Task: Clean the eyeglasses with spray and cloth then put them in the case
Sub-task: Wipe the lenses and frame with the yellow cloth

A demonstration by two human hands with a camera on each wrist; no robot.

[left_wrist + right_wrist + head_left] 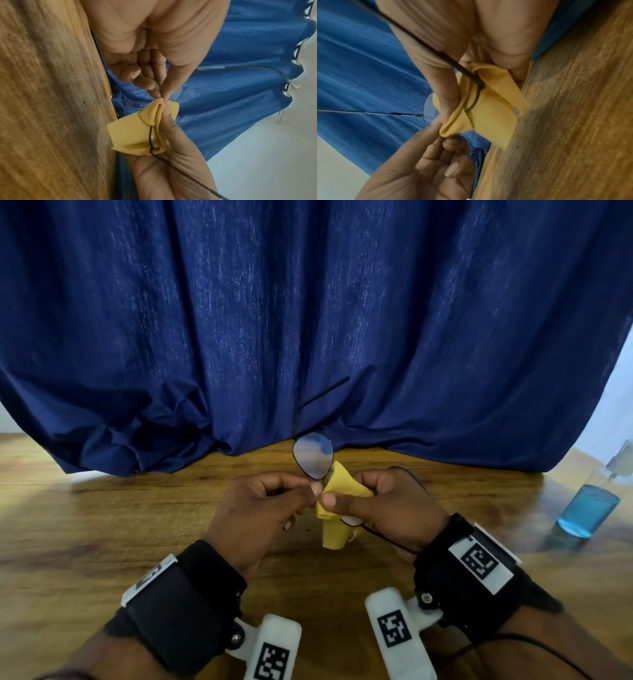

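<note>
The thin black-framed eyeglasses (313,455) are held upright over the wooden table. One lens stands bare, with its temple arm pointing up and away. My left hand (310,487) pinches the frame near the bridge between thumb and forefinger. My right hand (342,501) pinches the yellow cloth (337,529), folded around the other lens. In the left wrist view the cloth (133,134) wraps the black rim (150,139) below my left fingertips (158,93). In the right wrist view the cloth (491,111) covers one lens and the bare lens (429,108) shows beside it. No case is in view.
A clear spray bottle (589,508) with blue liquid stands at the table's right edge. A dark blue curtain (308,320) hangs behind and bunches on the back of the table (102,525).
</note>
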